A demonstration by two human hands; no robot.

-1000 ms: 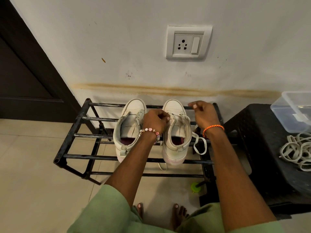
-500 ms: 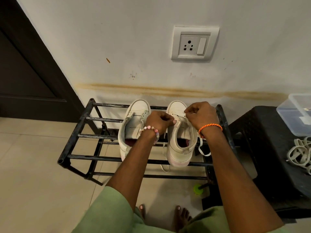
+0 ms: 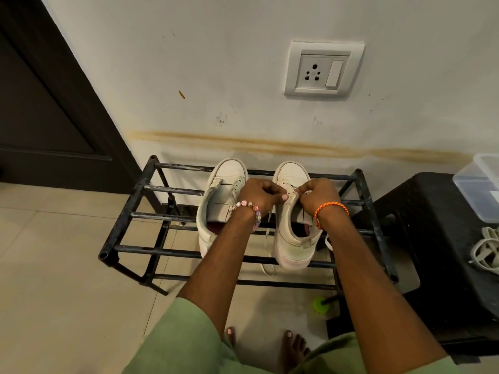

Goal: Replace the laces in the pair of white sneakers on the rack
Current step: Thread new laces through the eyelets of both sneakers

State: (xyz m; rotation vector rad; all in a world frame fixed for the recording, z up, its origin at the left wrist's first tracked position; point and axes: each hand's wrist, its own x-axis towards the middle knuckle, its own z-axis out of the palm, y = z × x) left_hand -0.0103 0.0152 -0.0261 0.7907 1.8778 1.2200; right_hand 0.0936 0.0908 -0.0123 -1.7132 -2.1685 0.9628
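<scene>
Green sleeves [image 3: 186, 333], beaded bracelet [image 3: 249, 207], orange wristband [image 3: 329, 209]

The black metal rack [image 3: 162, 249] is looking scuffed and matt; the white sneakers [image 3: 293, 238] are showing smooth, matt leather-like uppers; the floor tiles [image 3: 54, 292] are gleaming faintly.

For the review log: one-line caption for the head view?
Both hands pinch the lace at the right sneaker's eyelets on the black rack.

two white sneakers side by side on black rack [image 3: 129, 214], toes to wall. left hand [image 3: 258, 193] and right hand [image 3: 318, 194] both pinch lace [image 3: 267, 238] over right sneaker [image 3: 293, 244]; left sneaker [image 3: 218, 203] unlaced. loose laces [image 3: 486, 251] on black stool [image 3: 432, 225].
</scene>
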